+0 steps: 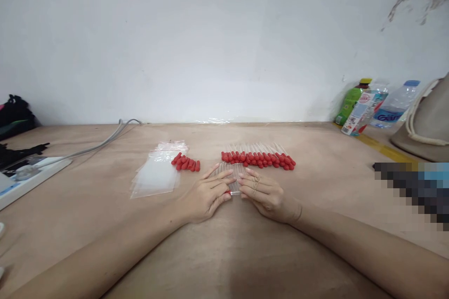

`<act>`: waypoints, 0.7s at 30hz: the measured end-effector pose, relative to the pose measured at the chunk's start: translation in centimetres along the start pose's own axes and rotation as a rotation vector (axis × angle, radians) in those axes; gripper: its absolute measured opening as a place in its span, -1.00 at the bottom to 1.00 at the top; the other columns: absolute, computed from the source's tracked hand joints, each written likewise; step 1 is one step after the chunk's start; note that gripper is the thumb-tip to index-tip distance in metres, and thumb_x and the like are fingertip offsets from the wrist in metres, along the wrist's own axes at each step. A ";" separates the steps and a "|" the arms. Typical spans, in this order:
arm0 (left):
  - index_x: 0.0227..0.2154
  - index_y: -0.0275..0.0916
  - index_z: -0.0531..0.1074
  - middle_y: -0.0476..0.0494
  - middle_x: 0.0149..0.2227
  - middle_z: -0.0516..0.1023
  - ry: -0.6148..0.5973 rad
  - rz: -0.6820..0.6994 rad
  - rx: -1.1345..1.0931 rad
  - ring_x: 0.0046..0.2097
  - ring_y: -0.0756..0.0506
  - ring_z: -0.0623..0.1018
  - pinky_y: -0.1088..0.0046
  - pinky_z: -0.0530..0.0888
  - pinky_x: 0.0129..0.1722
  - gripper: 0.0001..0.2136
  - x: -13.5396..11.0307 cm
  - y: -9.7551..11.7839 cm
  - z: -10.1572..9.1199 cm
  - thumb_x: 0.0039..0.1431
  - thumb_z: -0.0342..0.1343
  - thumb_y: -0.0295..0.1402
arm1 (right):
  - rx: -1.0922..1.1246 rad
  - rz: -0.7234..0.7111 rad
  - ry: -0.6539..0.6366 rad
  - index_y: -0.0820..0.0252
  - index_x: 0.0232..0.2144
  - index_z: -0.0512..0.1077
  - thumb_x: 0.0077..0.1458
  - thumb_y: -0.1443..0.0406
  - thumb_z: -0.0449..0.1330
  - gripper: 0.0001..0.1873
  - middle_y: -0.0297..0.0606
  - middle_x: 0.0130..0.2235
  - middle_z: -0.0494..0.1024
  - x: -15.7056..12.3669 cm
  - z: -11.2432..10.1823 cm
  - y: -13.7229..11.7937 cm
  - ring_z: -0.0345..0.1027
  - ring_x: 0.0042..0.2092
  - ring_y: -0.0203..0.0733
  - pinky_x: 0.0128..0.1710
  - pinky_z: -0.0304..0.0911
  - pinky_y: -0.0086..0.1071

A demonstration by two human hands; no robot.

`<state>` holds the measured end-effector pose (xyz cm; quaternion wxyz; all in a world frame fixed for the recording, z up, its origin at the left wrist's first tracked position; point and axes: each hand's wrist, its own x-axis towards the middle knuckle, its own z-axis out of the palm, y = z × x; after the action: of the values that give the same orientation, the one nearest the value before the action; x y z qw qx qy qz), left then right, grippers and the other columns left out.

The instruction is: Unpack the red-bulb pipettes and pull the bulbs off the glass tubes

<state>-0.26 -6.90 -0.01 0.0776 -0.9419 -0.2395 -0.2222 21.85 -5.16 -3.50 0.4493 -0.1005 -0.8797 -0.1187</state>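
Note:
Between my hands on the table lies a row of clear dropper tubes (235, 176). My left hand (209, 195) presses on the tubes from the left, fingers bent over them and thumb at the near end. From the right, my right hand (264, 193) grips the same row, its fingers close together. A bit of red shows by my left thumb; what it belongs to is mostly hidden. Just beyond my hands, droppers with red rubber bulbs (259, 159) lie side by side, clear stems toward the wall. A small pile of loose red bulbs (185, 162) sits left of them.
Clear zip bags (156, 175) lie fanned out at the left. A grey cable (101, 144) runs to a white power strip (38, 180) on the far left. Bottles (352, 103), a carton (363, 113) and a beige bag (430, 117) stand back right. A pixelated dark object lies at the right edge.

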 end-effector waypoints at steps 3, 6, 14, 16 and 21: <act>-0.26 -0.27 0.39 -0.14 -0.04 0.46 0.016 0.000 -0.002 0.15 -0.09 0.26 0.16 0.04 0.22 -0.81 -0.1 0.1 0.0 0.23 -0.14 -0.42 | -0.007 -0.028 -0.006 0.31 -0.06 0.33 0.05 0.47 0.09 -0.65 -0.05 -0.10 0.48 0.1 -0.2 -0.1 0.26 0.05 -0.13 0.11 0.16 -0.09; -0.25 -0.27 0.38 -0.14 -0.04 0.46 0.030 0.002 0.003 0.16 -0.09 0.25 0.17 0.05 0.21 -0.81 -0.2 0.2 -0.1 0.24 -0.15 -0.41 | -0.008 -0.043 -0.028 0.31 -0.04 0.32 0.06 0.48 0.06 -0.63 -0.06 -0.08 0.47 0.0 -0.4 -0.3 0.22 0.08 -0.11 0.12 0.14 -0.07; -0.28 -0.25 0.34 -0.16 -0.03 0.44 0.165 -0.183 0.106 0.11 -0.14 0.31 0.12 0.12 0.14 -0.84 -1.0 -1.5 -0.8 0.23 -0.15 -0.43 | -0.093 0.145 0.106 0.21 -0.11 0.38 0.06 0.45 0.09 -0.70 -0.16 -0.18 0.53 0.5 -1.9 0.5 0.37 -0.08 -0.16 -0.01 0.27 -0.16; -0.29 -0.23 0.35 -0.16 -0.10 0.46 0.240 -0.267 0.121 0.01 -0.12 0.39 0.22 0.28 0.02 -0.85 -0.8 -2.4 -1.2 0.23 -0.12 -0.38 | -0.131 0.288 0.105 0.19 -0.20 0.44 0.08 0.38 0.10 -0.79 -0.23 -0.33 0.56 0.9 -2.0 0.5 0.42 -0.28 -0.25 -0.16 0.30 -0.28; -0.29 -0.26 0.41 -0.18 -0.24 0.35 0.381 -0.580 0.115 -0.15 -0.09 0.40 0.34 0.37 -0.12 -0.77 -0.6 -6.3 -3.2 0.19 -0.13 -0.33 | -0.140 0.442 -0.036 0.22 -0.27 0.47 0.12 0.33 0.05 -0.79 -0.28 -0.48 0.46 2.4 -0.9 0.0 0.30 -0.43 -0.32 -0.34 0.15 -0.37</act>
<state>-5.07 -2.46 2.84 0.1074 -0.7704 -0.4904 -0.3930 21.19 -5.23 -1.02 0.4406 -0.3239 -0.8338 -0.0761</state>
